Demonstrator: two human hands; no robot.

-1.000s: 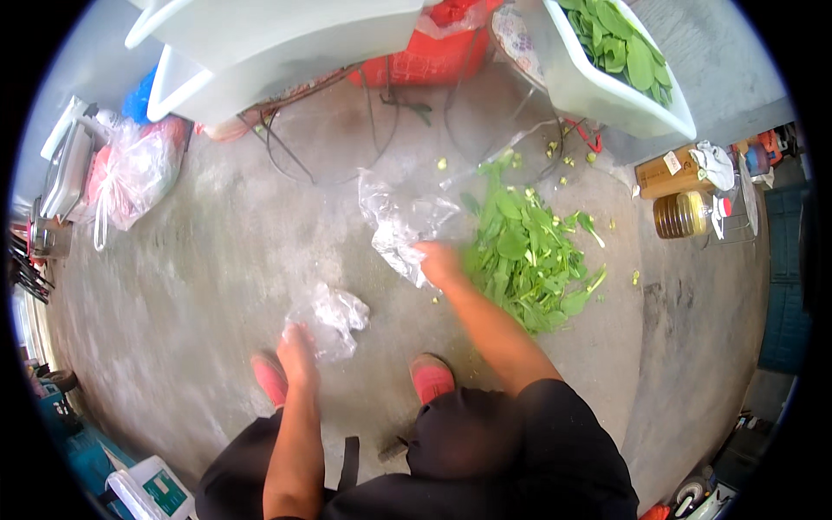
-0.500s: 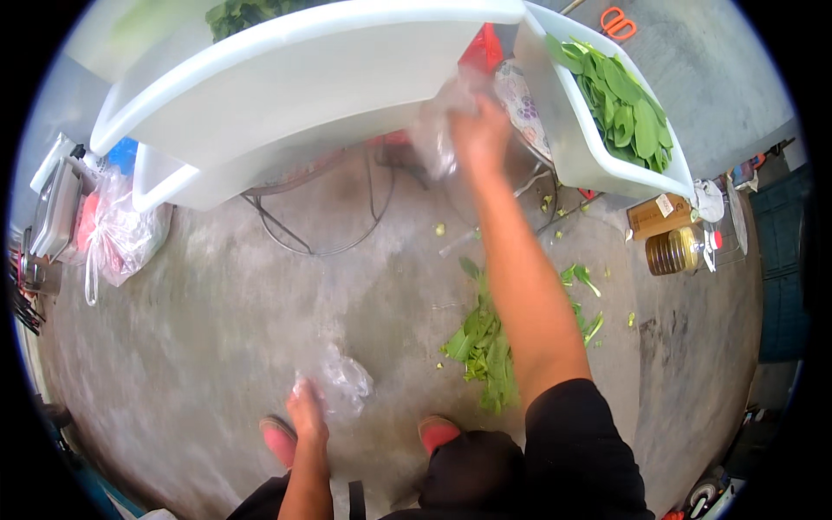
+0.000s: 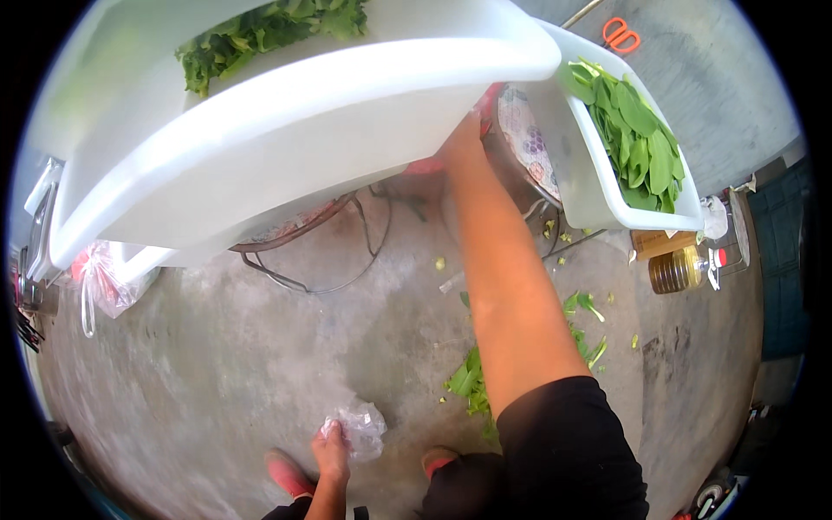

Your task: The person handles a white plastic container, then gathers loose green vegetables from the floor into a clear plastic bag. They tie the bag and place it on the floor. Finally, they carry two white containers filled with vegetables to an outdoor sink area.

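Note:
Low in front of me, my left hand (image 3: 331,449) is closed around a crumpled clear plastic bag (image 3: 367,432), which hangs above the floor. Stretched far forward, my right hand (image 3: 465,139) reaches into the gap beneath the edge of a big white plastic tub (image 3: 347,121). The tub hides its fingers, and red material (image 3: 422,165) shows beside the wrist. Curly leafy greens (image 3: 269,39) lie inside the big tub. To the right of my right hand, a smaller white tub (image 3: 585,186) holds a pile of flat green leaves (image 3: 641,134).
Round patterned stools (image 3: 526,139) with metal legs stand under the tubs. Loose leaves (image 3: 471,381) litter the floor beneath my right arm. At right are an oil bottle (image 3: 680,270) and orange-handled scissors (image 3: 620,35); at left, a tied plastic bag (image 3: 113,282).
My right hand, with a clear bag at it earlier, has moved forward behind the big tub's edge, and that bag is out of sight. My left hand has shifted slightly right with its bag.

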